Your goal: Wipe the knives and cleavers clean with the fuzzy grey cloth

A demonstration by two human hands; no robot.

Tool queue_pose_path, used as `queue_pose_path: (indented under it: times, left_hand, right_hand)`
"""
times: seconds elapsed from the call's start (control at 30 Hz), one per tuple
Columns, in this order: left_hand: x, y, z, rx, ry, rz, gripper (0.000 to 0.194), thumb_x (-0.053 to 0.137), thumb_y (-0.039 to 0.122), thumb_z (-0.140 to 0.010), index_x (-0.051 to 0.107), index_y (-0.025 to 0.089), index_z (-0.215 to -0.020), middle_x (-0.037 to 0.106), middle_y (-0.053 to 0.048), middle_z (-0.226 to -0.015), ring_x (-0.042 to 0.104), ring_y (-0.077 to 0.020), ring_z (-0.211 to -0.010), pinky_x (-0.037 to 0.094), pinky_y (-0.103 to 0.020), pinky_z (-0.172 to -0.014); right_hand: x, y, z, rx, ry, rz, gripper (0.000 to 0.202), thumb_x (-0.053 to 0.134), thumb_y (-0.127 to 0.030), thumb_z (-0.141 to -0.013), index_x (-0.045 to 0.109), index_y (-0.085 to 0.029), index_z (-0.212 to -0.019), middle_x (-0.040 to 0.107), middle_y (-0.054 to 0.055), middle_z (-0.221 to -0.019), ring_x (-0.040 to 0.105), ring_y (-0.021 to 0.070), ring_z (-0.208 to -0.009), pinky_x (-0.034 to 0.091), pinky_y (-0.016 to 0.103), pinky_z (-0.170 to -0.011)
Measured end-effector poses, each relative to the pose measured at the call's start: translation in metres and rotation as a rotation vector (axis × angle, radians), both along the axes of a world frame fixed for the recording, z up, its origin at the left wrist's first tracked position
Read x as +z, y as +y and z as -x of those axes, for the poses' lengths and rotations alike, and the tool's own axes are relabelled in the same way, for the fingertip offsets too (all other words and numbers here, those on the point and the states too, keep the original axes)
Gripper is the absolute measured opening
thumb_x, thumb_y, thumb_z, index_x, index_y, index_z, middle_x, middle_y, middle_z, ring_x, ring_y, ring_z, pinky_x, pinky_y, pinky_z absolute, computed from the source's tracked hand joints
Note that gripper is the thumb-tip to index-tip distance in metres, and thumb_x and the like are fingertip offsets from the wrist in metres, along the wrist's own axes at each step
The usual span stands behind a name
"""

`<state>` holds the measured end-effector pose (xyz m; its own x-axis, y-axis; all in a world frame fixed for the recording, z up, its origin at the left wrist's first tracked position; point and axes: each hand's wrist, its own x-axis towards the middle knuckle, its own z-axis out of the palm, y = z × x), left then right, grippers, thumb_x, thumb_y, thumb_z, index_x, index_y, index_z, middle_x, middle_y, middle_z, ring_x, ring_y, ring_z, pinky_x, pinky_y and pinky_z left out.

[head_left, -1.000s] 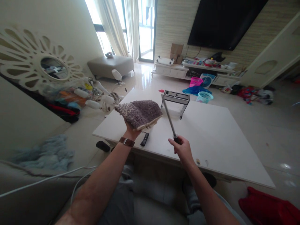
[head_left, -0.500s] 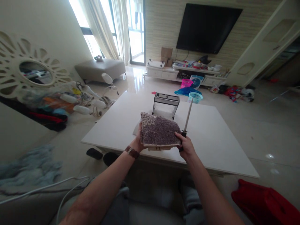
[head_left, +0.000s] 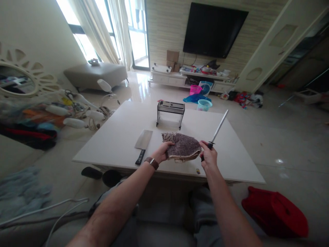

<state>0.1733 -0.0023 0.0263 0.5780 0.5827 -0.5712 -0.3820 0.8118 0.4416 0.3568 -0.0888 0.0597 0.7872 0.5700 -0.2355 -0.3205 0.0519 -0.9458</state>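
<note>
The cloth [head_left: 183, 145], purple-brown with a pale patch at one corner, is folded and held over the near part of the table [head_left: 110, 140]. The left hand [head_left: 162, 152] grips its left end, thumb on top, with a watch [head_left: 152, 163] on the wrist. The right hand [head_left: 209, 157] is closed around the black handle of the rod [head_left: 220, 126], which tilts up and away to the right; its fingers are at the cloth's right edge, though I cannot tell whether they press on it. Left of the cloth, the cleaver [head_left: 144, 139] lies flat, blade away from the person and black handle near the left wrist. Past the cloth stands the rack [head_left: 171, 107]. Beyond the table, a blue basket [head_left: 205, 105] and a pink basket [head_left: 195, 90] sit on the floor, below the TV [head_left: 215, 30] on the wall
</note>
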Motion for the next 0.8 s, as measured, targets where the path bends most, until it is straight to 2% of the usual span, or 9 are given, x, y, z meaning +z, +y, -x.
queue_pose_path:
  times: [0.17, 0.23, 0.3, 0.4, 0.47, 0.53, 0.6, 0.67, 0.8]
  left_hand:
    - [-0.01, -0.003, -0.044, -0.029, 0.06, 0.012, 0.022, 0.061, 0.007, -0.08, 0.068, 0.008, -0.101, 0.078, -0.011, -0.076, 0.074, -0.0204, -0.063, 0.064, -0.03, -0.068]
    - [-0.015, -0.003, -0.055, -0.06, 0.062, -0.032, 0.019, 0.061, 0.012, -0.083, 0.068, 0.009, -0.101, 0.078, -0.012, -0.08, 0.076, -0.02, -0.068, 0.064, -0.029, -0.071]
    - [-0.02, -0.001, -0.058, -0.098, 0.179, -0.142, 0.021, 0.06, 0.019, -0.087, 0.068, 0.009, -0.103, 0.079, -0.014, -0.09, 0.077, -0.0212, -0.08, 0.063, -0.031, -0.078]
    - [-0.029, 0.006, -0.046, -0.077, 0.512, -0.319, 0.043, 0.066, 0.021, -0.082, 0.063, 0.01, -0.124, 0.075, -0.019, -0.118, 0.074, -0.0273, -0.108, 0.059, -0.038, -0.093]
    - [-0.032, 0.009, -0.03, -0.015, 0.643, -0.369, 0.073, 0.073, 0.02, -0.076, 0.048, 0.013, -0.145, 0.062, -0.022, -0.144, 0.061, -0.031, -0.133, 0.052, -0.041, -0.106]
    - [-0.032, 0.01, -0.013, 0.011, 0.74, -0.494, 0.089, 0.077, 0.02, -0.074, 0.037, 0.014, -0.154, 0.048, -0.023, -0.158, 0.046, -0.0313, -0.148, 0.041, -0.04, -0.116]
    - [-0.026, 0.009, 0.002, -0.045, 0.837, -0.695, 0.086, 0.074, 0.025, -0.079, 0.037, 0.012, -0.156, 0.044, -0.024, -0.16, 0.041, -0.0316, -0.151, 0.035, -0.039, -0.12]
    - [-0.018, 0.006, 0.017, -0.144, 0.924, -0.872, 0.075, 0.068, 0.03, -0.085, 0.042, 0.01, -0.153, 0.046, -0.025, -0.158, 0.044, -0.0317, -0.148, 0.034, -0.04, -0.121]
    - [-0.002, 0.005, 0.045, -0.272, 1.069, -1.013, 0.061, 0.062, 0.035, -0.089, 0.051, 0.012, -0.145, 0.052, -0.021, -0.151, 0.051, -0.0277, -0.14, 0.037, -0.035, -0.118]
  right_hand:
    - [0.006, -0.006, -0.012, -0.059, -0.074, -0.037, 0.047, 0.095, -0.041, -0.052, 0.072, -0.015, -0.085, 0.064, -0.006, -0.059, 0.042, 0.004, -0.037, 0.032, 0.019, -0.034]
    - [0.008, -0.006, -0.013, -0.057, -0.089, -0.048, 0.046, 0.093, -0.042, -0.054, 0.072, -0.015, -0.085, 0.06, -0.007, -0.053, 0.042, 0.0045, -0.036, 0.031, 0.019, -0.035]
    - [0.009, -0.006, -0.013, -0.047, -0.101, -0.053, 0.044, 0.091, -0.042, -0.056, 0.072, -0.015, -0.085, 0.057, -0.008, -0.05, 0.042, 0.0052, -0.036, 0.031, 0.019, -0.036]
    - [0.012, -0.005, -0.012, -0.022, -0.107, -0.029, 0.04, 0.087, -0.041, -0.059, 0.072, -0.016, -0.086, 0.056, -0.008, -0.05, 0.044, 0.0067, -0.036, 0.032, 0.02, -0.037]
    - [0.013, -0.005, -0.011, 0.006, -0.112, -0.002, 0.037, 0.083, -0.04, -0.061, 0.072, -0.016, -0.087, 0.056, -0.008, -0.05, 0.045, 0.0076, -0.036, 0.033, 0.02, -0.038]
    - [0.013, -0.006, -0.01, 0.044, -0.132, 0.013, 0.035, 0.078, -0.038, -0.063, 0.073, -0.015, -0.09, 0.054, -0.008, -0.049, 0.046, 0.008, -0.036, 0.033, 0.02, -0.039]
    - [0.011, -0.005, -0.009, 0.076, -0.172, 0.011, 0.035, 0.073, -0.034, -0.065, 0.074, -0.015, -0.094, 0.053, -0.008, -0.051, 0.046, 0.0079, -0.039, 0.033, 0.02, -0.041]
    - [0.009, -0.005, -0.007, 0.095, -0.254, 0.01, 0.036, 0.069, -0.031, -0.066, 0.073, -0.015, -0.099, 0.054, -0.008, -0.054, 0.047, 0.0084, -0.042, 0.034, 0.02, -0.043]
    - [0.003, -0.005, -0.006, 0.015, -0.556, 0.028, 0.036, 0.066, -0.027, -0.071, 0.067, -0.018, -0.105, 0.06, -0.005, -0.071, 0.055, 0.0107, -0.051, 0.042, 0.022, -0.048]
